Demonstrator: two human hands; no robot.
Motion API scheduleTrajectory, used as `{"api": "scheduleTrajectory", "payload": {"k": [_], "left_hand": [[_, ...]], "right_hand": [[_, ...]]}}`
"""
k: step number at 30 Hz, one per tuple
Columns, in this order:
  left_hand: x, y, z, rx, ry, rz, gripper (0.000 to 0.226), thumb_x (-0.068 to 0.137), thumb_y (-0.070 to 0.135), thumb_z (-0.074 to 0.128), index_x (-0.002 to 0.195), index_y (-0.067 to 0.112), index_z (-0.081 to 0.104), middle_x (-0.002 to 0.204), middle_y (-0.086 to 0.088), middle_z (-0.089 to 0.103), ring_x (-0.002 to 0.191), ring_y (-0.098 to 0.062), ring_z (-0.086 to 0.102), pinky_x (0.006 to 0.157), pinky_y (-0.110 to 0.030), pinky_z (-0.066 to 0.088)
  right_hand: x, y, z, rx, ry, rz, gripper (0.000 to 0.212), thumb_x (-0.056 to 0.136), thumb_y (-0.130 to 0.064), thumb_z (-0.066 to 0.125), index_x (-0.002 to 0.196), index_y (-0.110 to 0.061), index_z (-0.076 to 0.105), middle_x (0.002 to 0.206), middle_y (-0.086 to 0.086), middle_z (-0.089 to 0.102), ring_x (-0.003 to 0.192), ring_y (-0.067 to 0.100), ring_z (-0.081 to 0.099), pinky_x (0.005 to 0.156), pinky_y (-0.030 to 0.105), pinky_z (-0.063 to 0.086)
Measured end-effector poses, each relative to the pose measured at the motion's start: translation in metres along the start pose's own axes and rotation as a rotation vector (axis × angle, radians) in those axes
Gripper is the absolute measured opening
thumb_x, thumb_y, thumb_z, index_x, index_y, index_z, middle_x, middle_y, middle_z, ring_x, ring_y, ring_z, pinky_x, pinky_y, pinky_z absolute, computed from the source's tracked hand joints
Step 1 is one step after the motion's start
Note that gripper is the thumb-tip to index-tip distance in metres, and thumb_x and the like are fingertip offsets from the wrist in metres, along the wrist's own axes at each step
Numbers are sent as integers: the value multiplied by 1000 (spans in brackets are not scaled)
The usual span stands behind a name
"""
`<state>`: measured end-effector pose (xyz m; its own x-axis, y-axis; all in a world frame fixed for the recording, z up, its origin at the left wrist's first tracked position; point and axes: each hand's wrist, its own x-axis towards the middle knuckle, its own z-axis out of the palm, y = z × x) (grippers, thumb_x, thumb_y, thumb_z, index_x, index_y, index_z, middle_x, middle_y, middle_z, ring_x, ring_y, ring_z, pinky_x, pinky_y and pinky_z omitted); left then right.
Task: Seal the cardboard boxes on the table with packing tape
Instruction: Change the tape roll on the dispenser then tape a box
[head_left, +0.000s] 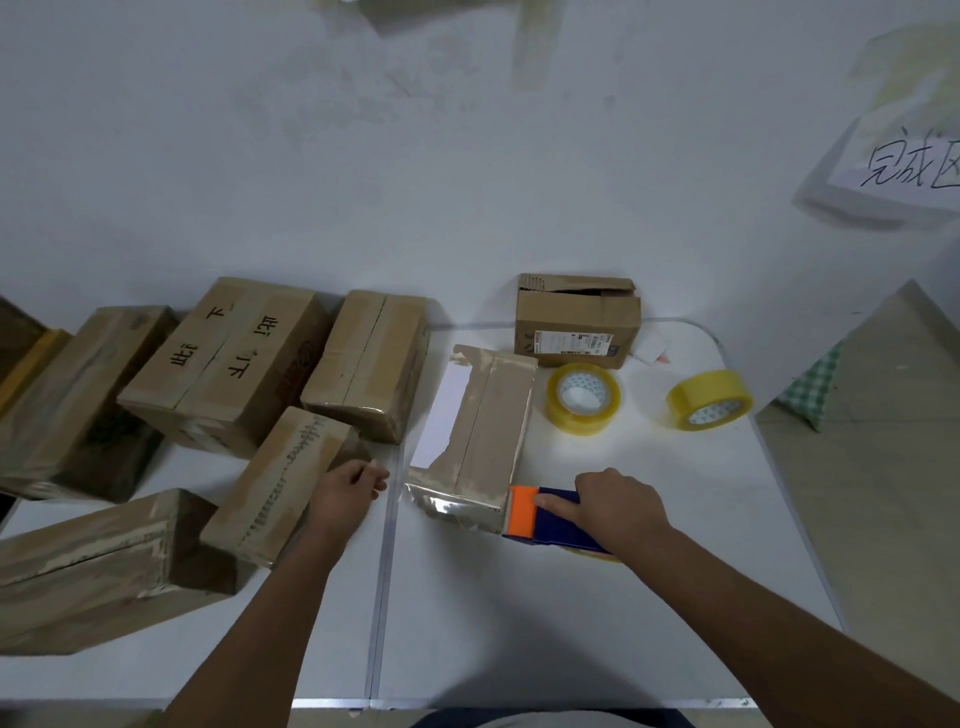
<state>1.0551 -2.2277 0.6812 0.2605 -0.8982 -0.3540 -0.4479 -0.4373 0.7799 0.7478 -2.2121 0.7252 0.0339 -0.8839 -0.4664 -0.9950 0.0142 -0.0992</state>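
**Cardboard box meets tape dispenser at its near corner**

Brown cardboard fills the left half of the white table. The box being worked on lies near the middle, just right of the table's seam, with shiny tape over its near end and a torn white patch on its left side. The right hand grips a blue and orange dispenser, index finger laid along its top; the orange end touches the box's near right corner. The left hand hovers just left of the box, fingers loosely curled, holding nothing, close beside a small box. More boxes crowd the left side. Behind the worked box stands a carton with its flaps partly raised. Two tape rolls sit to the right: one roll lying flat, a yellow roll tilted.
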Motion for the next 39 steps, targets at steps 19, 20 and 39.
{"api": "scheduleTrajectory", "payload": {"k": [19, 20, 39], "left_hand": [[-11, -8, 20, 794, -195, 998, 81, 61, -21, 70, 135, 12, 60, 146, -3, 53, 138, -18, 44, 110, -49, 40], [-9, -7, 18, 815, -196, 1002, 81, 61, -19, 71, 134, 13, 61, 145, -2, 54, 137, -17, 45, 109, -49, 40], [6, 45, 87, 1074, -413, 905, 58, 99, 57, -5, 155, 43, -9, 160, 17, -27, 146, -8, -31, 121, -47, -13]], "right_hand": [[-2, 1, 6, -7, 46, 5, 67, 85, -79, 30, 83, -16, 55, 83, 1, 58, 72, 16, 56, 63, 25, 40], [-2, 1, 7, 1, 42, 8, 66, 86, -79, 31, 82, -17, 54, 83, 1, 58, 72, 16, 56, 63, 25, 40], [-7, 23, 9, 100, 48, 5, 68, 81, -82, 36, 82, -17, 54, 72, -3, 53, 64, 13, 53, 59, 25, 40]]}}
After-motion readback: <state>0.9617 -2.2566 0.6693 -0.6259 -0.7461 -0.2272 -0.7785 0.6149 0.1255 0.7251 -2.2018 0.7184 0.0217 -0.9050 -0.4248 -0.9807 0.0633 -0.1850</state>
